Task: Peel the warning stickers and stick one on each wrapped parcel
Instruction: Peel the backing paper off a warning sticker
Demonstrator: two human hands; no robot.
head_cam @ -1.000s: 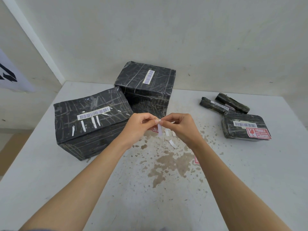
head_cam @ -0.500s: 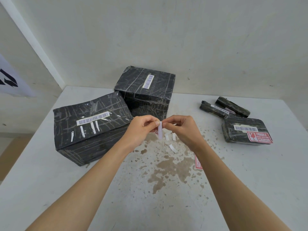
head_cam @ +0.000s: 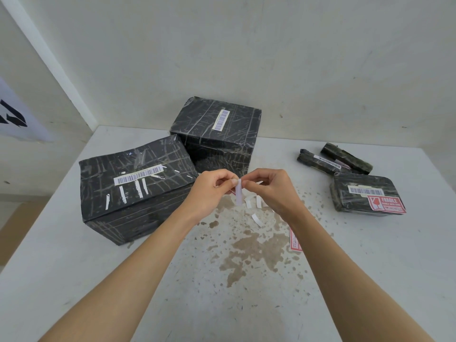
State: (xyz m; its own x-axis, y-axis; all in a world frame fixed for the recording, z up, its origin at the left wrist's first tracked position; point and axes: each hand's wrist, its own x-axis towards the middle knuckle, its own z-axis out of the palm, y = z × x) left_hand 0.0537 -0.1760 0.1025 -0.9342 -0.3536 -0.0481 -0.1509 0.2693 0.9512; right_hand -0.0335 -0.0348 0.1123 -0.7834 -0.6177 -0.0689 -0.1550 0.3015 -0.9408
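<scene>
The warning sticker (head_cam: 238,196) is pinched between my two hands, held together above the table (head_cam: 74,267). Mostly I see its white backing strip hanging down, with a sliver of red behind my left hand (head_cam: 212,191). My right hand (head_cam: 269,191) grips the opposite edge, so I judge I'm mid-peel. Curled backing scraps (head_cam: 256,219) lie just below my hands, and a spare sticker (head_cam: 294,240) by my right forearm. Far right, the flat parcel (head_cam: 357,186) already wears its FRAGILE label (head_cam: 386,204). The slim parcels (head_cam: 318,162) beyond it, the big box (head_cam: 138,183) on the left and the rear box (head_cam: 217,134) show none: four left.
</scene>
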